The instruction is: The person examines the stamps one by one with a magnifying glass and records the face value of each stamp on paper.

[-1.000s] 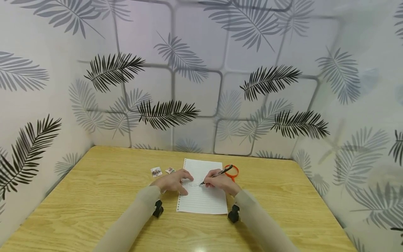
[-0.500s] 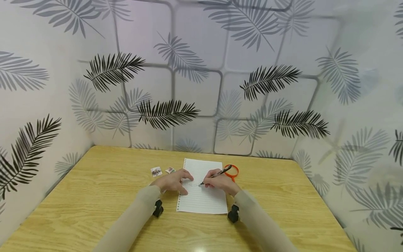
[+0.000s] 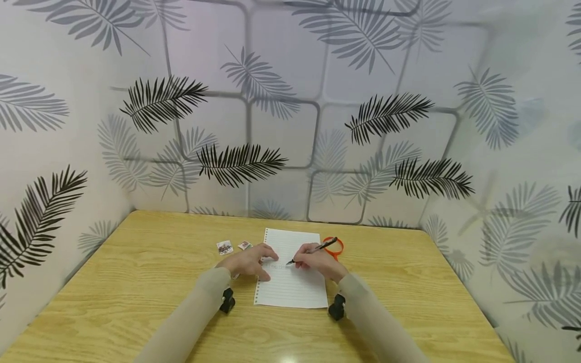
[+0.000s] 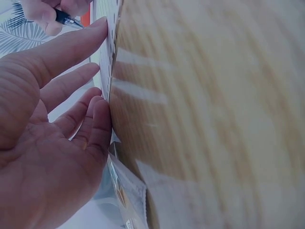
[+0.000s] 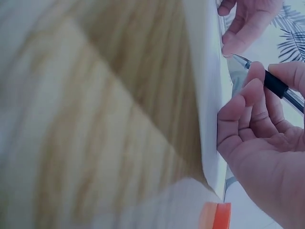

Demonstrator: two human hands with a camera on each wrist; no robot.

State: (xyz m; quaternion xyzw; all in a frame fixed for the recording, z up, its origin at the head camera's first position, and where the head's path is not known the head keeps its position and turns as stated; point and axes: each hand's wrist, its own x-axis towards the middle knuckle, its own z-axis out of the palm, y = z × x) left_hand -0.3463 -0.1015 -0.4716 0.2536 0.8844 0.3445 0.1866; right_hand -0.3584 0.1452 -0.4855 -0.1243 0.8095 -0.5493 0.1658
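A lined sheet of paper [image 3: 290,292] with punched holes down its left edge lies on the table, a short row of faint handwriting across its middle. My right hand [image 3: 315,261] pinches a black pen [image 3: 327,243] between thumb and fingers, its tip at the end of that writing. In the right wrist view the pen [image 5: 275,85] shows a dark grip and clear barrel, and the other fingers of the right hand [image 5: 267,119] curl against the sheet. My left hand [image 3: 248,259] rests on the paper's left edge, fingers spread; in the left wrist view the left hand [image 4: 52,109] touches it with its fingertips.
Small printed picture packets [image 3: 224,247] lie left of the sheet, one partly under the left hand. An orange-red ring-shaped thing with a handle [image 3: 341,245] lies at the paper's right edge, partly hidden by the right hand. A leaf-patterned wall [image 3: 281,196] stands behind the wooden table [image 3: 159,262].
The pen tip has shifted very slightly and the pen leans a bit differently in my right hand. My left hand stays in place.
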